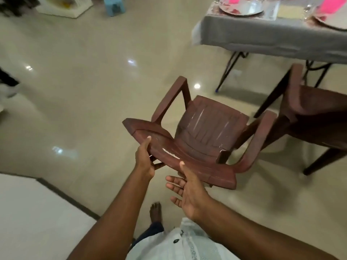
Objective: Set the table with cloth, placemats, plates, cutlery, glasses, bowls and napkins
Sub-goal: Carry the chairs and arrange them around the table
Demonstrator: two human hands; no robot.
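While the left hand point(145, 162) grips the brown plastic armchair point(202, 136) by its backrest, the right hand point(187, 192) hovers spread; its white sticker is unreadable.

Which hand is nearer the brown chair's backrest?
Left. The left hand grips the top edge of the tilted brown chair backrest; the right hand is open beside that edge, its thumb about touching.

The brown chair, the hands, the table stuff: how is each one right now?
Brown chair: tilted, gripped at its backrest.
Left hand: grips the backrest edge.
Right hand: fingers spread, thumb on backrest.
Second chair: beside the table.
Grey tablecloth: spread.
Plate: on the table.
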